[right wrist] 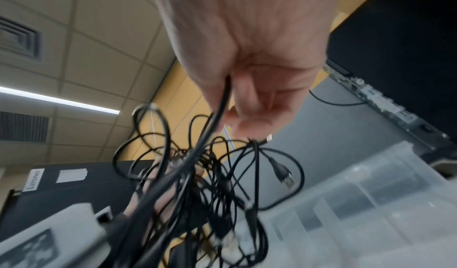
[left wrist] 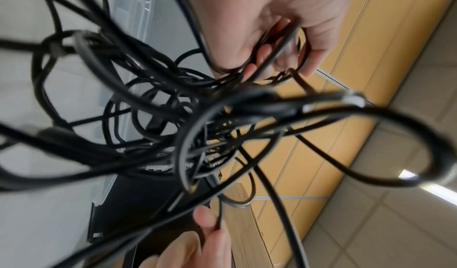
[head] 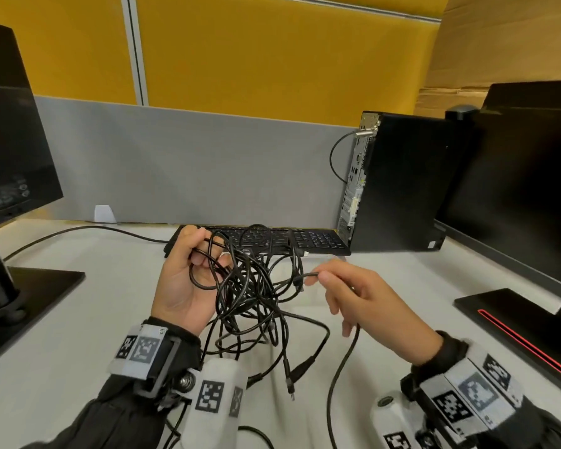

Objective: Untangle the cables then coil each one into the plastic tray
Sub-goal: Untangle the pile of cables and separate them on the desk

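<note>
A tangle of thin black cables (head: pixel 253 293) hangs above the white desk between my two hands. My left hand (head: pixel 201 252) is raised at the left, its fingers curled round several loops of the tangle (left wrist: pixel 272 53). To the right, my right hand (head: pixel 319 277) pinches one strand near its end between thumb and forefinger; that cable (right wrist: pixel 222 104) runs down past my palm. Loose plug ends (head: pixel 290 377) dangle under the knot, and a USB plug (right wrist: pixel 284 174) shows in the right wrist view. The translucent plastic tray (right wrist: pixel 358 194) lies below and beyond the tangle, with no cable seen in it.
A black keyboard (head: pixel 272 238) lies just behind the hands. A black computer tower (head: pixel 395 183) stands at the back right. Monitors stand at left (head: pixel 10 140) and right (head: pixel 515 189), their flat bases (head: pixel 39 286) on the desk. A grey partition (head: pixel 191 163) closes the back.
</note>
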A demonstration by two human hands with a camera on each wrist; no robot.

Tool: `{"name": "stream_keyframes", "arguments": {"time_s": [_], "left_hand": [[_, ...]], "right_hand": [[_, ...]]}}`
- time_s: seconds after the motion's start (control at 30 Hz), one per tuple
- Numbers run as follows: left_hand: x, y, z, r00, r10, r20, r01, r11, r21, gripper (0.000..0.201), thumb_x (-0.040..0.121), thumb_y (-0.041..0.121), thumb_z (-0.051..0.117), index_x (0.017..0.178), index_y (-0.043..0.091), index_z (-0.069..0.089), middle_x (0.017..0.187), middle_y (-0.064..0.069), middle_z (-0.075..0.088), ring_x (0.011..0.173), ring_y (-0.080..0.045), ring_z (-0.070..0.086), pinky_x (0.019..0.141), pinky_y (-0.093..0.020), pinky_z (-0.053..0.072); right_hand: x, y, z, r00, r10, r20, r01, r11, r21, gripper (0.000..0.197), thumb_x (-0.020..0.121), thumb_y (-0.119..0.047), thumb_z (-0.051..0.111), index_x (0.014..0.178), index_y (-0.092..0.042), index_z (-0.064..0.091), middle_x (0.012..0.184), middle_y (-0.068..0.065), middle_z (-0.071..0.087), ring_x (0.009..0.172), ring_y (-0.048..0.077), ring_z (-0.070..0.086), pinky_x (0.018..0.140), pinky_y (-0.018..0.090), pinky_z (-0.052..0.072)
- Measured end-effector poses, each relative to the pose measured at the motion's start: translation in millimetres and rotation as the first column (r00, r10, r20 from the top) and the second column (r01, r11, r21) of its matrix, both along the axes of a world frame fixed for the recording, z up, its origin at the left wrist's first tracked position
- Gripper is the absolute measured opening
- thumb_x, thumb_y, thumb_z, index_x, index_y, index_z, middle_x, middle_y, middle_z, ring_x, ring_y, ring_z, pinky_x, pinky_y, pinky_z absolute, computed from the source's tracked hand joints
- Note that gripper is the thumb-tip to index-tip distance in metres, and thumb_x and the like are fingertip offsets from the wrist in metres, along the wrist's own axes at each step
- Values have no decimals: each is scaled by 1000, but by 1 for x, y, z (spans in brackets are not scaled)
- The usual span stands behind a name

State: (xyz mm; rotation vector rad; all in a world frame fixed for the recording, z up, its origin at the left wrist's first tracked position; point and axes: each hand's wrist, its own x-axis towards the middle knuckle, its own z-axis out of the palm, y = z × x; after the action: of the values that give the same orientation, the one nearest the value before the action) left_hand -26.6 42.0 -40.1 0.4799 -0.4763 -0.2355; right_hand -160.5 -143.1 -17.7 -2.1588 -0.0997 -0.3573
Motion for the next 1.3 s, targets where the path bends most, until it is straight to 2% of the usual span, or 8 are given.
{"name": "stream_keyframes", "arguments": {"time_s": [0.37, 0.47, 0.57, 0.8, 0.93, 1.07, 1.2, 1.3], "left_hand": [[3, -7, -5, 1000, 9, -21, -8, 999, 49, 60, 57, 31, 84, 59, 18, 25, 47, 6, 29, 51, -10, 34, 56, -22, 37], [-8, -17, -3, 997, 46, -64, -41, 996, 74, 40, 79, 24, 58, 62, 17, 22, 45, 7, 32, 43, -8, 41, 47, -20, 43], [-17, -25, -2, 995, 1, -96, 16, 983, 180, 36, 81, 33, 55, 63, 17, 29, 51, 7, 34, 45, -7, 44, 49, -21, 47], [-18, -12, 7, 983, -157, -93, 182, 881, 436, 32, 98, 27, 32, 69, 16, 37, 67, 1, 44, 68, -14, 43, 76, -35, 41], [-9, -3, 5, 989, -142, -44, 137, 754, 643, 32, 99, 20, 36, 70, 15, 49, 68, 2, 52, 65, -11, 52, 72, -35, 51], [-9, -1, 7, 992, -125, 33, 56, 647, 761, 30, 98, 24, 41, 71, 17, 51, 60, 5, 37, 50, -6, 40, 47, -19, 28], [-8, 4, 8, 983, -38, 182, -125, 591, 797, 11, 92, 18, 53, 82, 15, 57, 67, -1, 40, 49, -5, 33, 39, -13, 22], [-10, 4, 6, 926, -29, 377, -302, 544, 783, 15, 84, 19, 67, 85, 29, 57, 79, 5, 54, 67, -10, 47, 59, -22, 40]], "right_hand": [[-1, 25, -5, 988, 74, -137, -106, 965, -240, 40, 95, -10, 37, 80, -41, 57, 56, -9, 50, 42, 6, 46, 49, 17, 42], [8, 35, -14, 987, 56, -150, -96, 957, -274, 23, 97, -18, 41, 84, -23, 59, 52, -12, 44, 48, 4, 43, 52, 18, 33], [19, 35, -26, 976, 65, -206, -126, 947, -297, 27, 96, -30, 48, 70, -31, 46, 59, -11, 44, 54, 2, 43, 57, 18, 33], [13, -3, -31, 900, 280, -334, -219, 953, 209, 25, 96, -21, 52, 76, -6, 58, 67, 6, 50, 44, 0, 34, 43, 13, 22], [7, -20, -32, 894, 348, -283, -230, 897, 377, 16, 87, -24, 59, 87, -11, 69, 62, -8, 38, 50, 2, 24, 46, 14, 20], [3, -31, -31, 877, 396, -273, -239, 852, 466, 92, 69, -52, 74, 107, 25, 42, 56, -19, 39, 47, -3, 26, 46, 11, 21], [-2, -38, -36, 891, 401, -214, -224, 798, 560, 54, 69, -47, 76, 99, -4, 64, 55, -19, 41, 46, -3, 27, 45, 9, 25], [-5, -35, -36, 903, 375, -210, -202, 801, 564, 15, 83, -31, 67, 78, -18, 65, 56, -17, 40, 47, -1, 24, 45, 11, 22]]}}
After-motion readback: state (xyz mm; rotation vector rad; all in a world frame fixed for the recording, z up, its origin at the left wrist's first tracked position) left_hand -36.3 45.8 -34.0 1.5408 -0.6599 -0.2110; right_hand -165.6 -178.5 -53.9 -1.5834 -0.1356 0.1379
